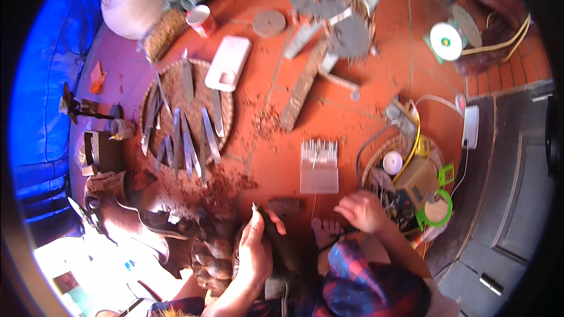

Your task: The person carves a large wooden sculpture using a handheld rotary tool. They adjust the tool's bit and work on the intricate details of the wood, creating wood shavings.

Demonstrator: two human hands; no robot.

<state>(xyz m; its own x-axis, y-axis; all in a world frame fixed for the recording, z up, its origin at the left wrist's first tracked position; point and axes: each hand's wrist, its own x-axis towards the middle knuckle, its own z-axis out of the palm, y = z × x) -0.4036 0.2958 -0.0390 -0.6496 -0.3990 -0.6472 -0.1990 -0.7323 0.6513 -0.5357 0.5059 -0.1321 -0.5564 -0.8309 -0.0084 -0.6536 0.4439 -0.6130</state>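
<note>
Head view: carved dark wood kept close to the body, small tools within reach

The carved dark wood piece (214, 258) lies at the lower middle of the frame, by the person's lap, perhaps so that the body can steady it. The left hand (252, 249) is at its right edge; its fingers are partly hidden, so I cannot tell if they are clamped. The right hand (361, 211) is raised, fingers loosely bent; nothing is seen in them, and I cannot tell whether the tips meet. Ahead, a clear box (319, 182) stands open, probably for easy picking of its thin bits (319, 150). At left, long metal blades (188, 141) lie spread on a round woven tray (202, 85), likely to keep each one visible.
</note>
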